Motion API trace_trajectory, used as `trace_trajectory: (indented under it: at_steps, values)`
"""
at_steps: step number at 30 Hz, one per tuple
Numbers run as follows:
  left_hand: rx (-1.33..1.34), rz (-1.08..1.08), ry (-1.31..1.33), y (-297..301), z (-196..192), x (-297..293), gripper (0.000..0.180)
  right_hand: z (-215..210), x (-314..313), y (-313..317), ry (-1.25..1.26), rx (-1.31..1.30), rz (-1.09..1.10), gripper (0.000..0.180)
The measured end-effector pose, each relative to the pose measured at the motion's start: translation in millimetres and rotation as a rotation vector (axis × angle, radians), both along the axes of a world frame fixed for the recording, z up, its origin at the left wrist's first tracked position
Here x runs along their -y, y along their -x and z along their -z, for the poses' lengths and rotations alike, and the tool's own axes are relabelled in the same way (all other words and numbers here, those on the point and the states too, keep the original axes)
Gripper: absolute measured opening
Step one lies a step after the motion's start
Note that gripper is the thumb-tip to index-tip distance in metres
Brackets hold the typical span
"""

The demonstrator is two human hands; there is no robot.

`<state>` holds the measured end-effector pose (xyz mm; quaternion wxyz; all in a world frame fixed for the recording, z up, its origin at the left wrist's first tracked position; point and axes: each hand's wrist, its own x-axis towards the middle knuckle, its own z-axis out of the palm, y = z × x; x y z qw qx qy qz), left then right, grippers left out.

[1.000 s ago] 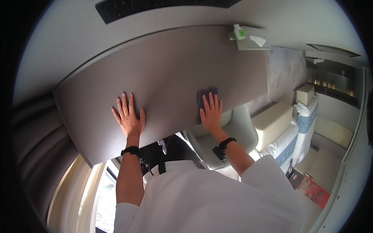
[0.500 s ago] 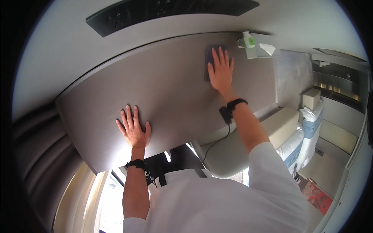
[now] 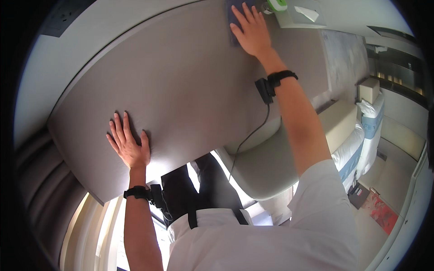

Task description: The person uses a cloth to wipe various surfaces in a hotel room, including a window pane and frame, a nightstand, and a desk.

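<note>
My right hand lies flat with spread fingers on a dark blue-purple cloth, near the far edge of a grey-brown desk. The palm covers part of the cloth, and the picture's top rim cuts it off. Just right of the fingertips stands a green and white bottle, only partly in view. My left hand rests palm down on the bare desk top at the near left, fingers apart. It holds nothing.
A tray with a white tissue sits beside the bottle. A pale chair stands at the desk's near side, with a cable hanging from my right wrist strap above it. Dark curtains hang at left; beds stand at right.
The whole view has shifted, so the desk's far side sits higher in the picture. My right hand stays on the cloth close to the bottle. The left hand remains flat on the desk.
</note>
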<state>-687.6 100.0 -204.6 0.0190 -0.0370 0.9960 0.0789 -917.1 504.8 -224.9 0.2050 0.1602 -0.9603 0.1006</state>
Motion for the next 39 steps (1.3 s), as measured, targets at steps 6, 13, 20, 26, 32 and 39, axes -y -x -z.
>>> trace_trajectory:
  at_steps: [6, 13, 20, 26, 32, 39]
  values:
    - [-0.023, -0.018, 0.017, -4.8, 1.4, 10.5, 0.079, -22.1, 3.2, -145.9, -0.069, 0.297, 0.021, 0.057]
    - [0.031, -0.026, 0.066, -11.3, -0.4, 9.6, 0.079, -39.8, 3.5, -264.6, -0.094, 0.546, 0.072, 0.057]
    - [0.092, -0.027, 0.057, -5.2, -10.8, 6.5, 0.082, -37.3, 12.8, -160.1, -0.040, 0.395, 0.135, 0.058]
    - [0.127, -0.056, 0.071, -7.6, -5.0, 4.2, 0.083, -19.9, 16.7, -67.6, -0.079, 0.242, 0.127, 0.056]
    - [0.103, -0.051, 0.037, -8.3, -4.2, 7.6, 0.084, -9.3, 16.2, -22.2, -0.050, 0.181, 0.133, 0.055]
    - [0.098, -0.055, 0.002, -6.0, -4.1, 6.0, 0.088, -8.0, 3.3, -39.4, 0.013, 0.233, 0.168, 0.053]
